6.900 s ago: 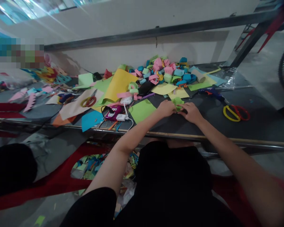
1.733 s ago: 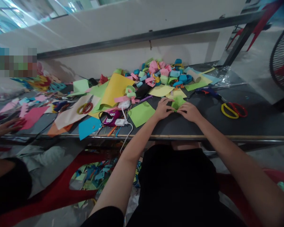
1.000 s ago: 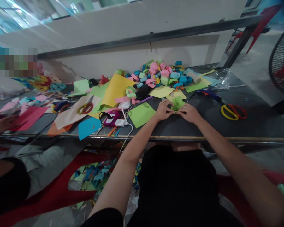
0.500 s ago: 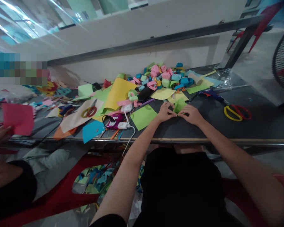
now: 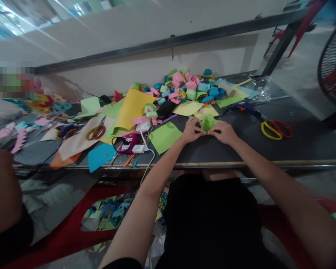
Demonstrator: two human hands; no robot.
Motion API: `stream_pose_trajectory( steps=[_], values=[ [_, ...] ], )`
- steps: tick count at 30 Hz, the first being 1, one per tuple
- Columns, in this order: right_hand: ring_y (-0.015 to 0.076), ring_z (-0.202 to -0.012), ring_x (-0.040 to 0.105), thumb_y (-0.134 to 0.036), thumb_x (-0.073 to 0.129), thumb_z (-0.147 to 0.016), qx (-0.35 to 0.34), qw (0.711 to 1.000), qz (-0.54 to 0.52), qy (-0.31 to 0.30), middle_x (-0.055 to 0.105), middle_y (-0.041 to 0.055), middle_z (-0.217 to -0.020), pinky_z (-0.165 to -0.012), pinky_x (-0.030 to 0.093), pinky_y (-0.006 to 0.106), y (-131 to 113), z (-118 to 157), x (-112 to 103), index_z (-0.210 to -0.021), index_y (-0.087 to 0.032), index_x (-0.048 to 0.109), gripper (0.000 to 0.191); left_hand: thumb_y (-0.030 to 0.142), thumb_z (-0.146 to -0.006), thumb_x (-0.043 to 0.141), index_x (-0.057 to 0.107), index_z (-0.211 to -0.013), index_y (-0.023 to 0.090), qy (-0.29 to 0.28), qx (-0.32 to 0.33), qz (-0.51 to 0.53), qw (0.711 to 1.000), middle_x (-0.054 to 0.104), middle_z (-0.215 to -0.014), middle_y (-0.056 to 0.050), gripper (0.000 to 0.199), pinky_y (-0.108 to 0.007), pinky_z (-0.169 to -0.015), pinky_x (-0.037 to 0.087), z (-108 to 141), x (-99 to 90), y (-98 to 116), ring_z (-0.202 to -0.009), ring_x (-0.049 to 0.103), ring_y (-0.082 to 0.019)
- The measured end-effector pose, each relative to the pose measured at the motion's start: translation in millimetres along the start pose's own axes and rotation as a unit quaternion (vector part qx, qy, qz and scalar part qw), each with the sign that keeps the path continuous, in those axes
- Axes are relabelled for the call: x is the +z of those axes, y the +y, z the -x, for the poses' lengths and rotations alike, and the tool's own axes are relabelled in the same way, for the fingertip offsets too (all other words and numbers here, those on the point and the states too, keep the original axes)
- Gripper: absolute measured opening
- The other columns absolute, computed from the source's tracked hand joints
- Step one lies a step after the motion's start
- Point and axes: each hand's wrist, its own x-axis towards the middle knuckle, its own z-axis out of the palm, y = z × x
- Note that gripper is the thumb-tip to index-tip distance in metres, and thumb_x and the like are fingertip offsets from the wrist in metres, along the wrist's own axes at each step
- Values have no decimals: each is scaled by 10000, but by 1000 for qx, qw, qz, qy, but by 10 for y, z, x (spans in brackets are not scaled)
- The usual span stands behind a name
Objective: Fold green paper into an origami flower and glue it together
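Between my two hands a small green piece of paper (image 5: 208,122) stands bent up off the dark table. My left hand (image 5: 194,129) pinches its lower left edge, thumb and fingertips together. From the other side my right hand (image 5: 222,131) pinches the same paper, its fingertips almost touching the left ones. The paper's lower part is partly hidden by my fingers. A flat green sheet (image 5: 165,136) lies on the table just left of my left hand. Pale yellow sheets (image 5: 190,108) lie behind my hands.
Folded colored paper pieces (image 5: 184,86) are heaped at the back. Scissors (image 5: 276,129) lie right, near a blue glue gun (image 5: 245,108). A purple power socket (image 5: 128,143) with cords, a yellow sheet (image 5: 134,108) and more scissors (image 5: 95,132) lie left. A co-worker's arm (image 5: 2,190) is at far left.
My hands keep their pinch on the green paper with little movement. At far left, the co-worker's hand and the red sheet it held have gone from view; the arm now shows there.
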Motion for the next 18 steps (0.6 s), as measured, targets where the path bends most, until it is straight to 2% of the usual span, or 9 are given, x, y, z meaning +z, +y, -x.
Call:
stream_pose_trajectory(
  steps=[5,8,12,18],
  values=[
    [301,-973,689,-444,699,-942,-6,1000,0,-9,809,73,-899,-916,507,473,-10,16,-18,-862,-271,824,228,431,-868,811,866,-906,252,-13,-20,4,1000,658,-1262,-110,191,-538,-1176,398,31,-37,14,-1311,524,-317],
    [296,-984,684,-445,690,-943,-6,1000,3,1,809,66,-908,-927,500,470,-12,23,-23,-834,-275,810,235,426,-827,857,863,-950,252,-19,-38,10,999,634,-1364,-110,213,-542,-1214,353,38,-62,33,-1359,485,-321],
    [290,-978,668,-424,691,-943,-3,1000,19,-16,796,61,-868,-922,476,464,-17,27,-10,-799,-273,802,236,385,-820,867,862,-907,251,-24,-39,6,999,639,-1379,-97,160,-547,-1218,343,32,-59,42,-1366,473,-319],
    [317,-1125,603,-392,724,-935,4,996,90,-29,781,68,-1029,-1002,401,522,-28,12,3,-809,-294,832,193,377,-860,826,857,-881,256,-24,-23,-33,999,661,-1365,-91,126,-546,-1190,365,28,-32,68,-1349,481,-323]
  ],
)
